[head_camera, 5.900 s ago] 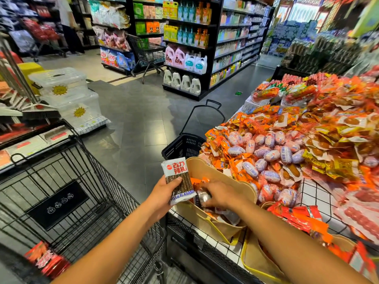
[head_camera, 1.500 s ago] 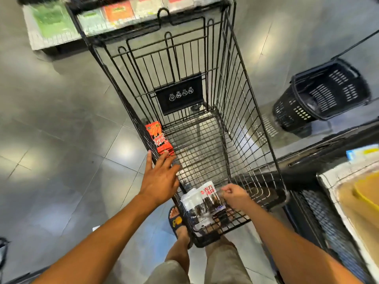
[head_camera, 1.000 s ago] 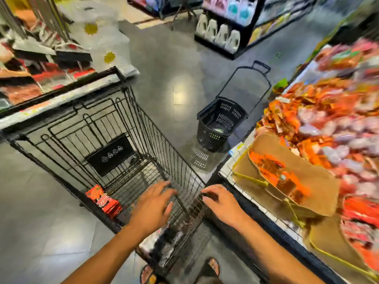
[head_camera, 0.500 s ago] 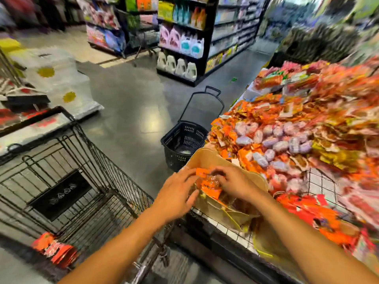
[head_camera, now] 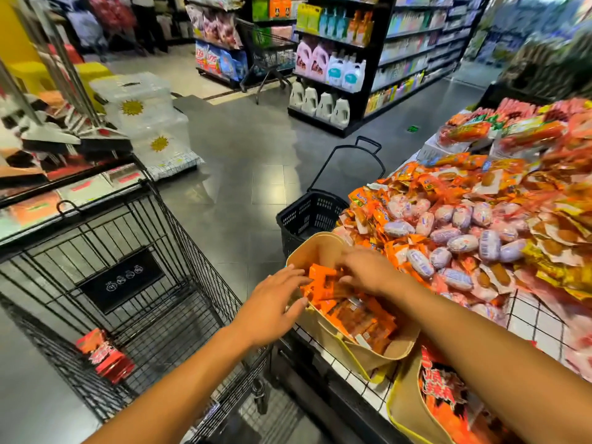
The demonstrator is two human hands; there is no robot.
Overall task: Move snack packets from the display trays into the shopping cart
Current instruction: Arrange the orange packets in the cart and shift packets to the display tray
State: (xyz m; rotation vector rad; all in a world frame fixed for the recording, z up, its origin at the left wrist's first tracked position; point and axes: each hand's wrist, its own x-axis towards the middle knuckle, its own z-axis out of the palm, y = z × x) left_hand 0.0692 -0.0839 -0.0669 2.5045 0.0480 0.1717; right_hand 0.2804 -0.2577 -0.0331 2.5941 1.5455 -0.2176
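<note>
Orange snack packets (head_camera: 352,312) filled the tan cardboard tray (head_camera: 320,248) at the corner of the display table (head_camera: 538,318), and both our hands were on them. Our left hand (head_camera: 272,306) lay at the near rim, fingers straight and spread, holding nothing. Our right hand (head_camera: 368,270) bent down into the pile; whether it pinched a packet we could not tell. The shopping cart (head_camera: 179,238) stood just beside, at left, one red packet (head_camera: 105,354) inside. We judged that slippery packets could drop into the gap between tray and cart if we took too many together.
</note>
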